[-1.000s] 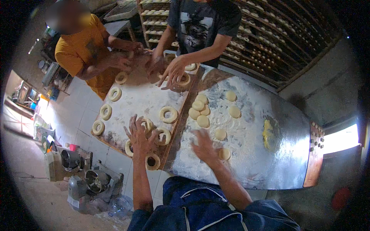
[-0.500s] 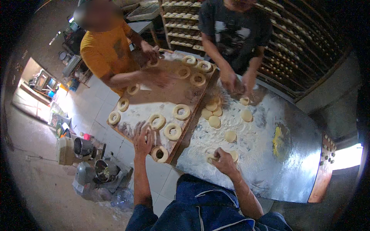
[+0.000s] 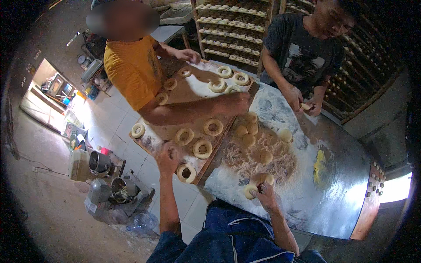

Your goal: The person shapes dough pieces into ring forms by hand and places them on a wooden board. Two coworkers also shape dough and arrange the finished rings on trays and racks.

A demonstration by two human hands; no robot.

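My left hand (image 3: 167, 160) is over the near left edge of the floured wooden board (image 3: 151, 147), fingers apart. What lies under its fingertips is hard to make out. Just right of it rests a dough ring (image 3: 186, 173), with another dough ring (image 3: 202, 149) farther in. At the near edge of the metal table, my right hand (image 3: 268, 198) grips a round piece of dough (image 3: 251, 191) between thumb and fingers. A flat dough round (image 3: 266, 179) lies just beyond that hand, partly hidden by it. More dough rounds (image 3: 248, 140) lie in the flour farther away.
Across the board a person in a yellow shirt (image 3: 131, 70) reaches an arm over the dough rings. Another person in a dark shirt (image 3: 289, 48) handles dough at the table's far side. Racks of dough trays (image 3: 230, 33) stand behind. Mixers (image 3: 120, 188) are on the floor to the left.
The person in yellow has swung an arm rightward across the board. The person in the dark shirt has lifted their hands with dough. My right hand has shifted slightly, still holding dough.
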